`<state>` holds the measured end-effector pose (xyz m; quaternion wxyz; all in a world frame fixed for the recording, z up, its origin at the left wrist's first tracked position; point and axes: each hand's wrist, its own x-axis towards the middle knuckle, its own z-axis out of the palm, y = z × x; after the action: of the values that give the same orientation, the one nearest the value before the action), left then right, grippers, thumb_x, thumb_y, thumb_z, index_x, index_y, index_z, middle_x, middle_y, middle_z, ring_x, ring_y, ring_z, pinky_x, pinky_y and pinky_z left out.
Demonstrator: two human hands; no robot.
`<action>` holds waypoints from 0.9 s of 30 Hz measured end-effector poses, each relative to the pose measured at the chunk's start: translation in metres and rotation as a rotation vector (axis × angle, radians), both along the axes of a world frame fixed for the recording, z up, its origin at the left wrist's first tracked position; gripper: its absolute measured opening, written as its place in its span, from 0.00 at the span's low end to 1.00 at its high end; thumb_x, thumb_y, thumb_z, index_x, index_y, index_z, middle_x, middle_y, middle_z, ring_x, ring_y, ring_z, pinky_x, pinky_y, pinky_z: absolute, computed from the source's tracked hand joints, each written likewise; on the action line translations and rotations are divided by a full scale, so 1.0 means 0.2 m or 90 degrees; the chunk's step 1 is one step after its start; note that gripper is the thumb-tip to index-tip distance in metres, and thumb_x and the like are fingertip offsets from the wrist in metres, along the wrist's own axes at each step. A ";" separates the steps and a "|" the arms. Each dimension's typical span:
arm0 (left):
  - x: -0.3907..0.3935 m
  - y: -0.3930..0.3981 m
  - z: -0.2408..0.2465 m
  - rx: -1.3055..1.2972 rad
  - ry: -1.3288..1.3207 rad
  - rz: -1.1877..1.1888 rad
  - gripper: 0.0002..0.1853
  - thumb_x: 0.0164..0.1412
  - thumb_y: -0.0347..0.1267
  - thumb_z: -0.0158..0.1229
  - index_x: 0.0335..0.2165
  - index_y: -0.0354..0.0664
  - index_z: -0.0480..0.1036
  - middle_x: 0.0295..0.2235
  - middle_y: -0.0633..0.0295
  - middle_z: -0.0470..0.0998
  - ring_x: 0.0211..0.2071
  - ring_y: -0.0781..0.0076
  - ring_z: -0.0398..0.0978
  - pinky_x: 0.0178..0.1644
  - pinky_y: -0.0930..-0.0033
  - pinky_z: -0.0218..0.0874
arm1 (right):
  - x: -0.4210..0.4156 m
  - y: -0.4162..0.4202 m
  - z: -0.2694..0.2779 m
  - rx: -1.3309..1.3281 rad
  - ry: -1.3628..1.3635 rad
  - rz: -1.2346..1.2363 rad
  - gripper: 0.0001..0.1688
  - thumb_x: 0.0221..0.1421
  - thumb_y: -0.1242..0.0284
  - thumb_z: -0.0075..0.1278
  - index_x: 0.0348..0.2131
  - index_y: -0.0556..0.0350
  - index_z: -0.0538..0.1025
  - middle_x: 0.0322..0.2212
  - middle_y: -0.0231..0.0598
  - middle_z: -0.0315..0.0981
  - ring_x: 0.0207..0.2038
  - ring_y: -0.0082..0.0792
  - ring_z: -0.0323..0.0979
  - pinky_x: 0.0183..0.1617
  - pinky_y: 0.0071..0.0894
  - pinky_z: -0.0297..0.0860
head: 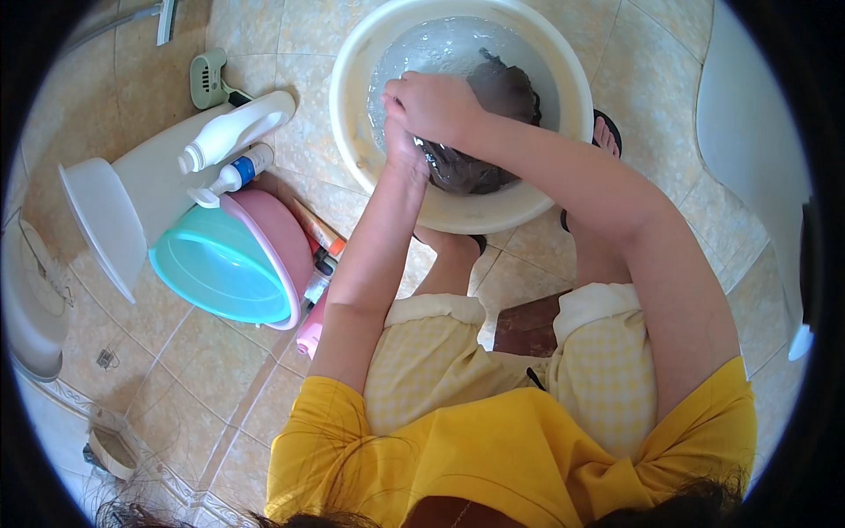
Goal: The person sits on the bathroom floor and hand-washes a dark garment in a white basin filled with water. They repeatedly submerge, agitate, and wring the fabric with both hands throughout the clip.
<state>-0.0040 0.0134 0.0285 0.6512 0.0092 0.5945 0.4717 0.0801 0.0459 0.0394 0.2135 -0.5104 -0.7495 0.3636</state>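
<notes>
In front of my feet stands a large cream plastic basin holding soapy water. A dark, wet garment, lace-edged in part, lies in the water. Both hands meet over the left part of the basin. My left hand is underneath, against the garment's wet fabric, with its fingers mostly covered. My right hand lies across it with the fingers curled over. What is between the palms is hidden, and whether either hand grips the cloth is unclear.
On the tiled floor at left are a white bottle, a smaller bottle with a blue label, a turquoise basin, a pink basin and several tubes and bottles. A green plastic holder is farther back. A white fixture curves along the right.
</notes>
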 end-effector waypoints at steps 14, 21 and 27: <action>-0.01 -0.01 -0.08 0.215 0.814 -0.454 0.28 0.60 0.29 0.48 0.58 0.49 0.53 0.51 0.38 0.52 0.49 0.41 0.63 0.55 0.57 0.56 | 0.19 0.03 -0.19 0.015 -0.179 -0.054 0.25 0.53 0.58 0.48 0.49 0.42 0.66 0.40 0.43 0.64 0.38 0.46 0.71 0.37 0.42 0.72; -0.04 -0.03 -0.25 0.058 0.717 -0.551 0.30 0.62 0.33 0.47 0.60 0.47 0.49 0.57 0.31 0.46 0.57 0.34 0.50 0.61 0.55 0.44 | 0.21 0.02 -0.34 -0.078 -0.210 0.046 0.21 0.53 0.62 0.47 0.48 0.41 0.67 0.42 0.45 0.64 0.40 0.48 0.71 0.40 0.44 0.71; -0.20 0.01 -0.55 0.042 0.647 -0.543 0.33 0.63 0.46 0.42 0.61 0.44 0.46 0.59 0.42 0.49 0.55 0.46 0.56 0.60 0.60 0.49 | 0.15 0.04 -0.39 -0.098 -0.137 -0.020 0.17 0.55 0.63 0.43 0.45 0.42 0.68 0.42 0.47 0.64 0.40 0.52 0.71 0.41 0.46 0.70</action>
<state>-0.0442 0.0152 -0.0816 0.4187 0.4849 0.7572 0.1273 0.1102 0.0548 -0.0395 0.0978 -0.5729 -0.7297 0.3602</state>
